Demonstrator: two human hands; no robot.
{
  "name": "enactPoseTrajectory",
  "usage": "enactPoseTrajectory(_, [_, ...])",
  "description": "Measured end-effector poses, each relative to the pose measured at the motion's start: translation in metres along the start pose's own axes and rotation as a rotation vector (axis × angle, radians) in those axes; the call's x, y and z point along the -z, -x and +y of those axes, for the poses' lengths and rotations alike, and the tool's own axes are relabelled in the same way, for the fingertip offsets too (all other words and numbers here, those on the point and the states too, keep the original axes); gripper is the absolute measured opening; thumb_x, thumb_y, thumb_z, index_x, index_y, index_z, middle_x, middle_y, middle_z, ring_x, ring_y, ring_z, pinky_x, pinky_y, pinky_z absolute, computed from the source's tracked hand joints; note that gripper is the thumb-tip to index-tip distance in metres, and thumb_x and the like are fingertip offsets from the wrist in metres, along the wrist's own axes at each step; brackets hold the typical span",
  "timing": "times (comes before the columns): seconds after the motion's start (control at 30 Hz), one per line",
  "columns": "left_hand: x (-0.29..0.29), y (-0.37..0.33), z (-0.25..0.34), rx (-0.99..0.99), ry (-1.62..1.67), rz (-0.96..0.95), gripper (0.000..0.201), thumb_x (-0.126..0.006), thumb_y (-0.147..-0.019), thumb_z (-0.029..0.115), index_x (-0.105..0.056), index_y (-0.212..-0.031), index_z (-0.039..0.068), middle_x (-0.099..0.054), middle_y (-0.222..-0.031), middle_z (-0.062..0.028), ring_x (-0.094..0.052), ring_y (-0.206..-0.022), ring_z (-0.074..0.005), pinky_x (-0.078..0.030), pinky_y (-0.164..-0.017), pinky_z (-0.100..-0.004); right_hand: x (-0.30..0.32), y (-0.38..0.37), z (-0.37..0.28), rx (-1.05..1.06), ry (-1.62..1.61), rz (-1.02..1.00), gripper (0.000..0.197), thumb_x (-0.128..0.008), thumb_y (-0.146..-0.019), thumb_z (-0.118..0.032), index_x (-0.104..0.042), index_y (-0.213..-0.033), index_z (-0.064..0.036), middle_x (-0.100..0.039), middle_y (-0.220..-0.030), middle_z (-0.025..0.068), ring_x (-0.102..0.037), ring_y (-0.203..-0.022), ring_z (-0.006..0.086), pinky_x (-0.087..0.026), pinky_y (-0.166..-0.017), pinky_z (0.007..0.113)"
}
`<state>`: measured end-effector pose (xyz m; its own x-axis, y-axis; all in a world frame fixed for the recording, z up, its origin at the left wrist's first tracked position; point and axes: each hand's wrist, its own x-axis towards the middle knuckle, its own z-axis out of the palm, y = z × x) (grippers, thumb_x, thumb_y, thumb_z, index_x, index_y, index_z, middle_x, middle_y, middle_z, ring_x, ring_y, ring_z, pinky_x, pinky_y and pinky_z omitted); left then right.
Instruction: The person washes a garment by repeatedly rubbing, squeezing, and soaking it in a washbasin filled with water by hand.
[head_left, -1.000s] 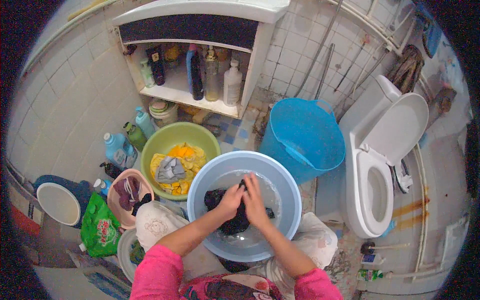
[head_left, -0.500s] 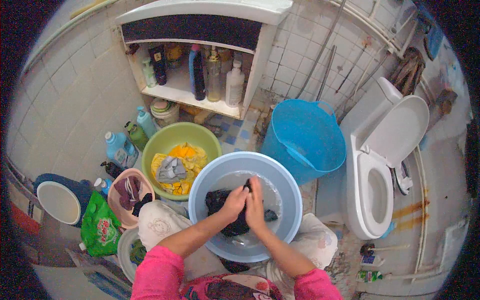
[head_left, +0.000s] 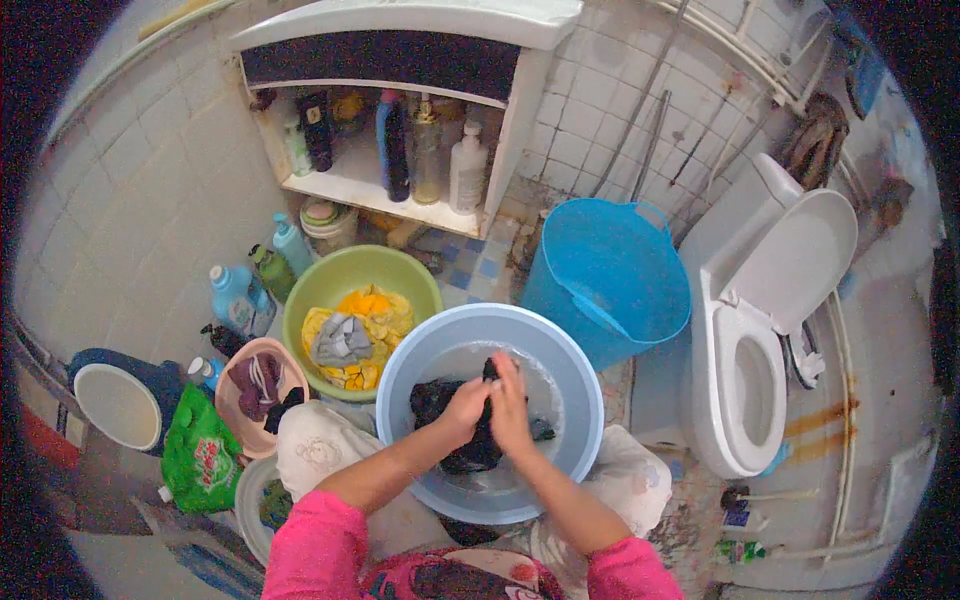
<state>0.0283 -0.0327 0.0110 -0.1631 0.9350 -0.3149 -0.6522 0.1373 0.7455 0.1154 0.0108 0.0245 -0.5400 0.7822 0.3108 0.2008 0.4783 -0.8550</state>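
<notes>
A light blue basin (head_left: 578,400) stands between my knees with some sudsy water in it. Wet black cloth (head_left: 472,455) lies bunched in the basin, and part of it is gathered up between my hands. My left hand (head_left: 464,408) is closed around a fold of the cloth. Pressed against it from the right, my right hand (head_left: 510,405) grips the same cloth, its fingers pointing away from me. Both hands are above the middle of the basin. What sort of garment the cloth is, I cannot make out.
Behind on the left is a green basin (head_left: 425,280) with yellow and grey clothes. A tall blue tub (head_left: 610,290) stands behind right, beside a toilet (head_left: 745,390). At left are a pink basin (head_left: 300,370) holding clothes, a green detergent bag (head_left: 200,450) and several bottles. A shelf cabinet (head_left: 365,185) stands at the back.
My hands have shifted only very slightly against each other, with the black cloth still between them. Everything else stays in place.
</notes>
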Motion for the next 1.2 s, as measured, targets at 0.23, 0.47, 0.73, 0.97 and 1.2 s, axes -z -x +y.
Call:
enactPoseTrajectory(0.23, [0.001, 0.004, -0.003, -0.025, -0.035, 0.060, 0.030, -0.040, -0.089, 0.028, -0.054, -0.097, 0.003, -0.056, -0.092, -0.0064, -0.052, -0.085, -0.0151, -0.041, -0.074, -0.0304, 0.011, -0.004, 0.005, -0.177, -0.130, -0.248, 0.043, -0.029, -0.090, -0.017, -0.030, -0.129, 0.0018, -0.030, -0.133, 0.0185, -0.027, -0.126, 0.0261, -0.017, -0.104, 0.032])
enactPoseTrajectory(0.47, [0.014, -0.014, 0.001, 0.057, 0.095, 0.228, 0.030, -0.041, -0.088, 0.032, -0.054, -0.096, 0.006, -0.054, -0.090, -0.0051, -0.051, -0.084, -0.0166, -0.041, -0.075, -0.0323, -0.014, 0.019, -0.018, -0.038, -0.136, -0.154, 0.050, -0.031, -0.089, -0.018, -0.020, -0.131, 0.0052, -0.018, -0.138, 0.0202, -0.016, -0.129, 0.0315, -0.011, -0.105, 0.035])
enactPoseTrajectory(0.73, [-0.023, 0.016, -0.001, -0.123, -0.355, 0.138, 0.037, -0.033, -0.092, 0.027, -0.048, -0.110, -0.002, -0.053, -0.102, -0.0082, -0.047, -0.094, -0.0158, -0.036, -0.085, -0.0299, 0.021, -0.006, 0.020, -0.401, -0.224, -0.108, 0.042, -0.026, -0.092, -0.021, -0.033, -0.128, -0.0006, -0.039, -0.127, 0.0193, -0.034, -0.121, 0.0306, -0.022, -0.101, 0.034])
enactPoseTrajectory(0.97, [0.000, -0.018, 0.015, 0.125, 0.060, 0.224, 0.040, -0.035, -0.090, 0.039, -0.053, -0.098, 0.005, -0.054, -0.087, -0.0091, -0.052, -0.081, -0.0194, -0.040, -0.075, -0.0328, -0.003, 0.026, -0.023, -0.153, -0.145, -0.164, 0.048, -0.028, -0.091, -0.019, -0.019, -0.132, 0.0042, -0.019, -0.136, 0.0247, -0.017, -0.128, 0.0338, -0.011, -0.105, 0.035])
enactPoseTrajectory(1.2, [-0.040, 0.025, 0.010, -0.152, -0.378, 0.039, 0.035, -0.035, -0.091, 0.028, -0.050, -0.106, -0.001, -0.053, -0.101, -0.0086, -0.048, -0.095, -0.0156, -0.035, -0.087, -0.0280, 0.031, -0.008, 0.016, -0.311, -0.302, -0.040, 0.049, -0.025, -0.093, -0.031, -0.027, -0.131, 0.0001, -0.031, -0.133, 0.0178, -0.028, -0.124, 0.0276, -0.018, -0.103, 0.032])
